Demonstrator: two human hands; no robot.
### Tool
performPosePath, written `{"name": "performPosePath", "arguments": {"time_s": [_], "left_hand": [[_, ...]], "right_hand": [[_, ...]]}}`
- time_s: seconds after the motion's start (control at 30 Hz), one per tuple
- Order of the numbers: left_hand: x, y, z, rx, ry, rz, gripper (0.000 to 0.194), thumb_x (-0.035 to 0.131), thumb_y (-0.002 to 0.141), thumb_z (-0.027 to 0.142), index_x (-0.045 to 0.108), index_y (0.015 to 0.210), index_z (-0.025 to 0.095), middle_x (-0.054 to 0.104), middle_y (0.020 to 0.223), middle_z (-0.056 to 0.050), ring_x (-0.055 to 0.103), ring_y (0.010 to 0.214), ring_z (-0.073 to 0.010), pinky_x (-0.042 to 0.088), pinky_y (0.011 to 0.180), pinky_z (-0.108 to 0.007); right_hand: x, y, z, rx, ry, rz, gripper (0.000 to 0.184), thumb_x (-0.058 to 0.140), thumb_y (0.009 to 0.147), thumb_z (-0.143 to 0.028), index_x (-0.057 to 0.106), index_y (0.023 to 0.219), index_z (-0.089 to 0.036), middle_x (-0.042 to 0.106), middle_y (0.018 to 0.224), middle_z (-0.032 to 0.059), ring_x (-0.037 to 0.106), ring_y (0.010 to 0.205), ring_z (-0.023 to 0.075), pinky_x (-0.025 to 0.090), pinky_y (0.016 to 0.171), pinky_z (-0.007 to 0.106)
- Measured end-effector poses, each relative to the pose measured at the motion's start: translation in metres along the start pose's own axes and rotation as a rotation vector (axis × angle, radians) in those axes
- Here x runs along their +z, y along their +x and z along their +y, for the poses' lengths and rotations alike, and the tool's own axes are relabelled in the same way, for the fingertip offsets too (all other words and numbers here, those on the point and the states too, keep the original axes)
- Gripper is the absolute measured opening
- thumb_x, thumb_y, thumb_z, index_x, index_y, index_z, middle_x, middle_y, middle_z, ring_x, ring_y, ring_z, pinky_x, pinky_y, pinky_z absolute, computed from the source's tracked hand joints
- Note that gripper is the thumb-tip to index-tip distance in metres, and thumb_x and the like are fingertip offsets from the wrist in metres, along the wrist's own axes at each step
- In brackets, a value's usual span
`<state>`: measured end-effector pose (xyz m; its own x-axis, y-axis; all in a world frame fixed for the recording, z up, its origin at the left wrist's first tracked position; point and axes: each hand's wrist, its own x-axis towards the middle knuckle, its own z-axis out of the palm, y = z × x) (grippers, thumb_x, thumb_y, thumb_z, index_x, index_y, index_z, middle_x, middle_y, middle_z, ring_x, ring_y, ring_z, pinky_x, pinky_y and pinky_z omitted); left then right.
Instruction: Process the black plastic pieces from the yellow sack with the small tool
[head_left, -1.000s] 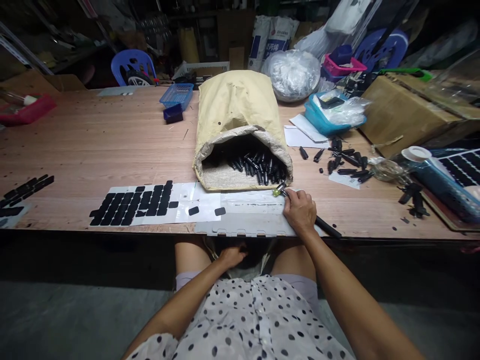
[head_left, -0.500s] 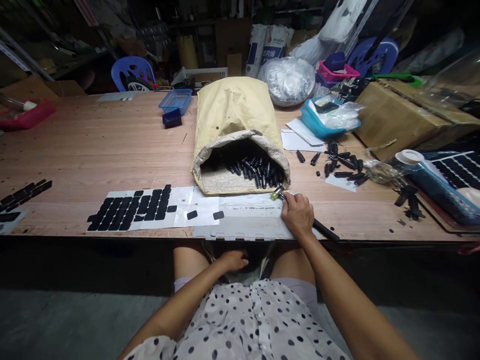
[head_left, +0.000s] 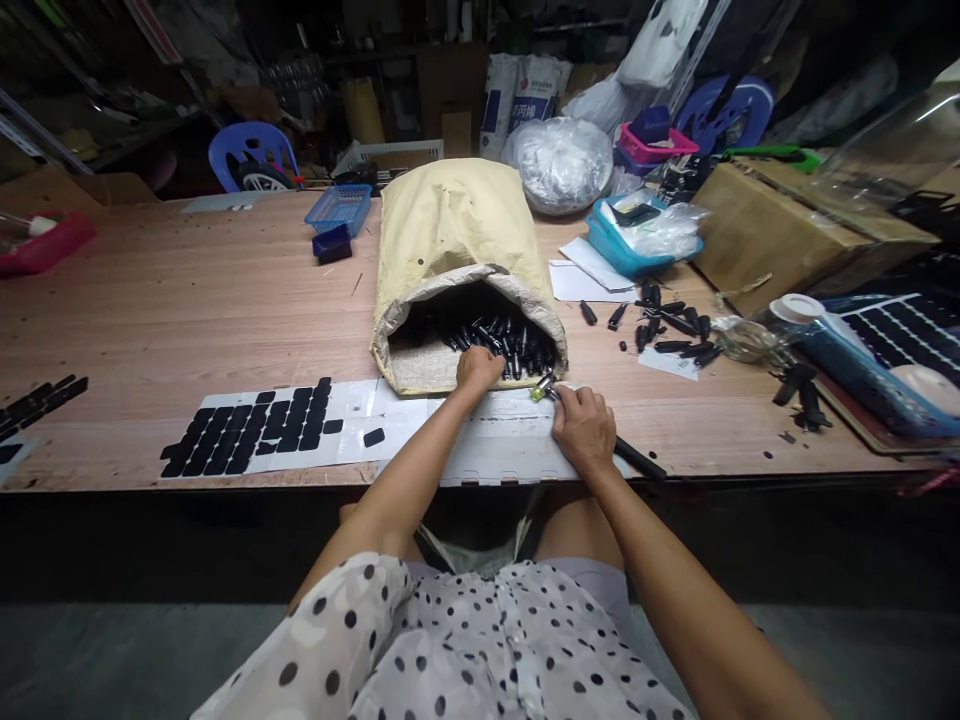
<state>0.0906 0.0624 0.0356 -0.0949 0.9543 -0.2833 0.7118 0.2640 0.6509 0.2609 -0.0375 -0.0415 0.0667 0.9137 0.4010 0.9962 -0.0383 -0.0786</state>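
Observation:
A yellow woven sack (head_left: 457,215) lies on the table with its mouth towards me, and many small black tube-shaped parts (head_left: 525,345) fill the front of it. At the mouth's lower edge my left hand (head_left: 478,370) has its fingers curled in against these parts; what they pinch is hidden. My right hand (head_left: 585,428) is wrapped round a small hammer (head_left: 640,458), just right of the sack's front corner. The hammer's metal and yellow-green head points left and its black handle sticks out to the right. Beneath both hands lies a pale grey board (head_left: 502,450).
Black rounded pads (head_left: 225,435) sit in rows on white sheets at left. Loose black parts (head_left: 675,325) are scattered at right. A blue basket (head_left: 341,208), a teal basket (head_left: 637,260), a cardboard box (head_left: 780,225) and a clear bag (head_left: 559,165) stand further back.
My left hand has risen from my lap to the sack's mouth. My right hand keeps the hammer in about the same place. The view has shifted slightly.

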Motion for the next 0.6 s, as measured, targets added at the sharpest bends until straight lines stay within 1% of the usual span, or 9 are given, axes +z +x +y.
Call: {"name": "performPosePath", "arguments": {"time_s": [0.07, 0.17, 0.27, 0.33, 0.4, 0.47, 0.5, 0.53, 0.6], "left_hand": [[0.009, 0.009, 0.005, -0.083, 0.108, -0.005, 0.014, 0.071, 0.075, 0.032, 0.071, 0.077, 0.018, 0.075, 0.101, -0.012, 0.069, 0.101, -0.0266, 0.051, 0.079, -0.030], [0.019, 0.012, 0.007, -0.070, 0.118, 0.010, 0.025, 0.077, 0.068, 0.035, 0.072, 0.087, 0.018, 0.074, 0.108, -0.015, 0.068, 0.106, -0.0304, 0.052, 0.082, -0.034], [0.020, 0.013, 0.004, -0.076, 0.083, 0.002, 0.025, 0.078, 0.066, 0.035, 0.071, 0.081, 0.017, 0.074, 0.101, -0.015, 0.068, 0.100, -0.0310, 0.052, 0.078, -0.036], [0.013, 0.012, 0.000, -0.076, 0.020, 0.001, 0.021, 0.076, 0.067, 0.036, 0.068, 0.072, 0.017, 0.074, 0.090, -0.012, 0.069, 0.090, -0.0277, 0.051, 0.074, -0.034], [0.001, 0.008, -0.008, -0.007, -0.089, 0.037, 0.019, 0.072, 0.071, 0.035, 0.064, 0.066, 0.018, 0.071, 0.079, -0.006, 0.067, 0.080, -0.0220, 0.049, 0.071, -0.031], [-0.012, -0.001, -0.019, 0.112, -0.185, 0.073, 0.015, 0.069, 0.073, 0.031, 0.062, 0.066, 0.019, 0.068, 0.072, -0.001, 0.063, 0.074, -0.0171, 0.047, 0.069, -0.027], [-0.019, -0.008, -0.026, 0.174, -0.210, 0.063, 0.012, 0.067, 0.073, 0.029, 0.062, 0.068, 0.019, 0.066, 0.071, 0.001, 0.061, 0.072, -0.0155, 0.046, 0.067, -0.026], [-0.024, -0.015, -0.034, 0.233, -0.219, 0.029, 0.010, 0.067, 0.073, 0.028, 0.063, 0.071, 0.019, 0.065, 0.071, 0.002, 0.060, 0.071, -0.0146, 0.045, 0.066, -0.025], [-0.032, -0.031, -0.052, 0.342, -0.187, -0.074, 0.009, 0.066, 0.073, 0.026, 0.064, 0.076, 0.018, 0.065, 0.074, 0.002, 0.057, 0.069, -0.0141, 0.044, 0.065, -0.025]], "right_hand": [[-0.001, 0.000, -0.001, 0.005, 0.010, -0.007, 0.028, 0.051, 0.090, -0.022, 0.066, 0.114, -0.022, 0.055, 0.090, 0.0078, 0.044, 0.086, 0.0223, 0.029, 0.071, 0.032], [-0.002, 0.001, -0.001, 0.012, 0.029, -0.017, 0.029, 0.050, 0.090, -0.022, 0.067, 0.114, -0.022, 0.056, 0.090, 0.0082, 0.044, 0.087, 0.0227, 0.029, 0.071, 0.032], [-0.003, 0.001, -0.002, 0.019, 0.044, -0.028, 0.030, 0.049, 0.091, -0.022, 0.066, 0.115, -0.022, 0.056, 0.091, 0.0088, 0.044, 0.088, 0.0233, 0.029, 0.071, 0.033], [-0.004, 0.002, -0.002, 0.025, 0.049, -0.035, 0.030, 0.049, 0.091, -0.023, 0.066, 0.115, -0.022, 0.056, 0.092, 0.0090, 0.044, 0.088, 0.0235, 0.028, 0.071, 0.033], [-0.004, 0.002, -0.002, 0.029, 0.051, -0.041, 0.030, 0.049, 0.091, -0.023, 0.066, 0.115, -0.022, 0.056, 0.092, 0.0090, 0.043, 0.088, 0.0235, 0.027, 0.071, 0.033], [-0.004, 0.002, -0.002, 0.030, 0.050, -0.043, 0.030, 0.049, 0.091, -0.024, 0.066, 0.115, -0.022, 0.055, 0.092, 0.0088, 0.043, 0.088, 0.0235, 0.027, 0.071, 0.033], [-0.004, 0.002, -0.003, 0.031, 0.048, -0.041, 0.030, 0.048, 0.091, -0.025, 0.066, 0.115, -0.022, 0.055, 0.092, 0.0088, 0.043, 0.088, 0.0235, 0.027, 0.071, 0.033], [-0.004, 0.002, -0.003, 0.034, 0.046, -0.038, 0.030, 0.048, 0.091, -0.024, 0.066, 0.115, -0.022, 0.055, 0.092, 0.0088, 0.043, 0.088, 0.0236, 0.027, 0.071, 0.033], [-0.004, 0.001, -0.003, 0.038, 0.042, -0.031, 0.030, 0.047, 0.092, -0.023, 0.066, 0.115, -0.022, 0.055, 0.091, 0.0088, 0.043, 0.088, 0.0237, 0.027, 0.071, 0.033]]}}
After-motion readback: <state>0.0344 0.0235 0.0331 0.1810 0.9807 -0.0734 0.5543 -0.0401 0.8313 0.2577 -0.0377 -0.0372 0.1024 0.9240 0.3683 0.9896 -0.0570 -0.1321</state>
